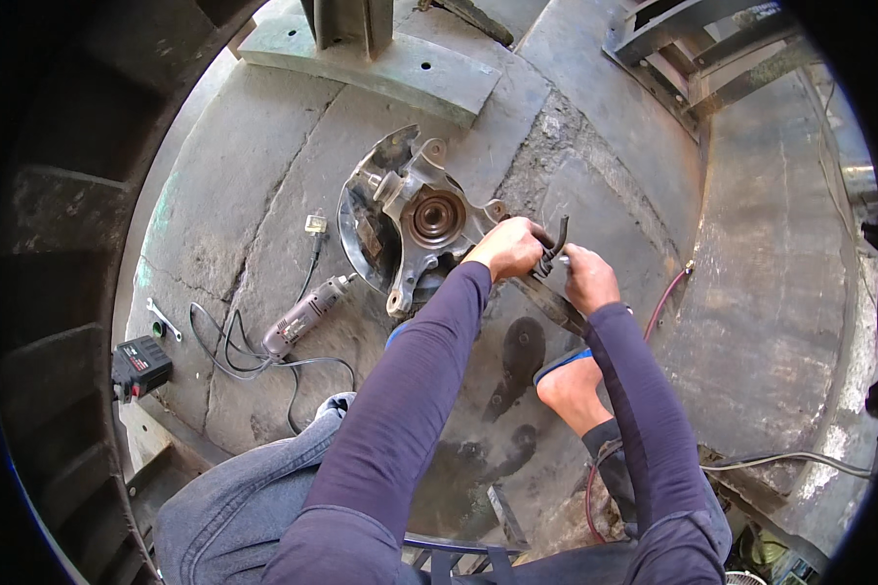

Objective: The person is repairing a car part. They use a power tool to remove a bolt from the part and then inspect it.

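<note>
A steering knuckle (419, 255) with a round hub bore lies on the concrete, its curved dust shield (353, 229) on the left side. My left hand (510, 247) is closed at the knuckle's right arm, around a dark, bent, hose-like piece (562, 234) whose end sticks up past the fingers. Close beside it, my right hand (590, 280) has its fingers curled in; what they pinch is too small to make out. Below both hands a flat dark metal bar (553, 304) slants down to the right, partly covered by my right hand and forearm.
A grey die grinder (302, 320) with its cord looped lies left of the knuckle. Farther left are a wrench (164, 319) and a black-and-red battery pack (140, 367). A steel post base (371, 73) stands at the back. A thin red hose (665, 295) runs at right.
</note>
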Action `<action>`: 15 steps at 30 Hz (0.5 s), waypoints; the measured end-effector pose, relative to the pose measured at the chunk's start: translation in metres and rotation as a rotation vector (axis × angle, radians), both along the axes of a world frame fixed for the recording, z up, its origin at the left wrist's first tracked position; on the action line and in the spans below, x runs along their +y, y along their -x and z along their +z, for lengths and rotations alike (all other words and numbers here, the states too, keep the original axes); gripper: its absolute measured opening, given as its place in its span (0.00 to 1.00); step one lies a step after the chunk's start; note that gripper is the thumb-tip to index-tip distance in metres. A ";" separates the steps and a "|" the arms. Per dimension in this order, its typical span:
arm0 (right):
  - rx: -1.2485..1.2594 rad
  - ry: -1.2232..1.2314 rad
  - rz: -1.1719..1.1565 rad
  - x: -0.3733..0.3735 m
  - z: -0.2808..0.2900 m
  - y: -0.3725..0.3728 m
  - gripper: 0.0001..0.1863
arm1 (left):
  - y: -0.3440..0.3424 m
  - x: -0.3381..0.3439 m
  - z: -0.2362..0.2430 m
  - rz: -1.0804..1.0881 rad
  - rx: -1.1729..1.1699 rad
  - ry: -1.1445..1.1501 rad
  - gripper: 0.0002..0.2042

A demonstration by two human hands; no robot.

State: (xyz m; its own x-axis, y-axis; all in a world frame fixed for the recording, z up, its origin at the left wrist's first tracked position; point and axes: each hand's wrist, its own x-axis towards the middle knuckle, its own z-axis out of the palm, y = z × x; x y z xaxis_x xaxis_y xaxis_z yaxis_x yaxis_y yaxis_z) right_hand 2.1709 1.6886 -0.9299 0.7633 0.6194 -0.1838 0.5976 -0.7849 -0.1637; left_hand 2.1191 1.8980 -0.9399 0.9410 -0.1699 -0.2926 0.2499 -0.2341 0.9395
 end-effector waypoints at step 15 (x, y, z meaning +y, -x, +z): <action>0.080 0.410 0.110 0.023 0.123 0.033 0.09 | 0.001 -0.018 0.019 0.129 0.089 -0.224 0.22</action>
